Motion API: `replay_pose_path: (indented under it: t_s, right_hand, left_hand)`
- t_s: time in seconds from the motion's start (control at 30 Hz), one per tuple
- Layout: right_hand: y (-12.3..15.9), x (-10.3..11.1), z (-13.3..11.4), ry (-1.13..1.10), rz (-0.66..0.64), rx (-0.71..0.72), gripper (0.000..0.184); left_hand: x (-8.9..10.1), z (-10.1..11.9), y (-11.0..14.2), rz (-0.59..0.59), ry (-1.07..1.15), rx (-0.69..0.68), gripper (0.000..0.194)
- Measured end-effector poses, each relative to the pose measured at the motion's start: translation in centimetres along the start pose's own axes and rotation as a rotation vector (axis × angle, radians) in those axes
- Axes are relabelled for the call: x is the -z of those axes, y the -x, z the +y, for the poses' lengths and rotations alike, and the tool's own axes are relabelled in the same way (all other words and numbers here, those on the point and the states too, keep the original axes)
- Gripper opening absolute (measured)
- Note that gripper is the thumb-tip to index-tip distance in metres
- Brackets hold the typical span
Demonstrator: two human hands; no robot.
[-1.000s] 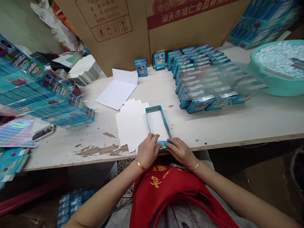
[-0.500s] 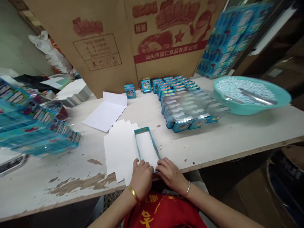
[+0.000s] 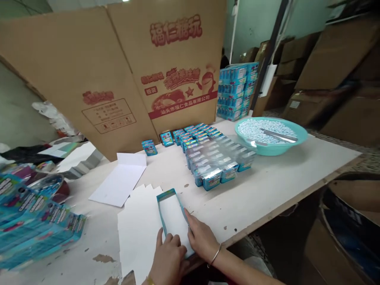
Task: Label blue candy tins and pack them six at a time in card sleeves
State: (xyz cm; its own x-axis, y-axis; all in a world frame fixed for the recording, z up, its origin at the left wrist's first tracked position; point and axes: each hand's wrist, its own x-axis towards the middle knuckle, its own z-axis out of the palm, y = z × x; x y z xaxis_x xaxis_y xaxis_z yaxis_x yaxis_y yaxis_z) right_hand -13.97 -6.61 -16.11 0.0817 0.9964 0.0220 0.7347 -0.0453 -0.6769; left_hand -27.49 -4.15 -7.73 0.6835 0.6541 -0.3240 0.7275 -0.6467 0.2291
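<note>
A long, shallow cardboard box, blue-rimmed and white inside, lies open near the table's front edge. Its interior is bare. My right hand grips the right wall near the front corner, thumb along the rim. My left hand is curled at the near left end, its fingers closed over the front of the box and one finger against the left wall. The near end is partly hidden by both hands. Under and beside the box lies a fanned pile of white die-cut card sheets; a folded white card rests behind it.
Rows of small blue packs under clear film stand right of centre. Behind them, a turquoise basin holds pale pellets and a metal scoop. Stacked blue display boxes occupy the left. A large carton stands at the back.
The view has swung up and to the right. My right hand has moved forward along the box's right wall; my left hand stays at the near end.
</note>
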Motion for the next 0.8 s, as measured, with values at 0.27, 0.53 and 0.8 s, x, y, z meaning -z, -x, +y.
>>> replay_pose_path:
  t_s: [0.27,0.53,0.8]
  right_hand:
    - [-1.7,10.9,4.6,0.450,0.517,0.134,0.064]
    - [-9.0,20.3,9.3,0.583,0.228,0.180,0.050]
    - [-11.4,24.1,10.0,0.545,0.331,0.007,0.047]
  left_hand:
    - [4.1,-0.3,-7.0,0.606,0.372,-0.112,0.054]
    - [2.3,2.1,-16.1,0.608,0.331,-0.042,0.099]
    - [3.7,5.3,-19.7,0.613,0.341,-0.009,0.124]
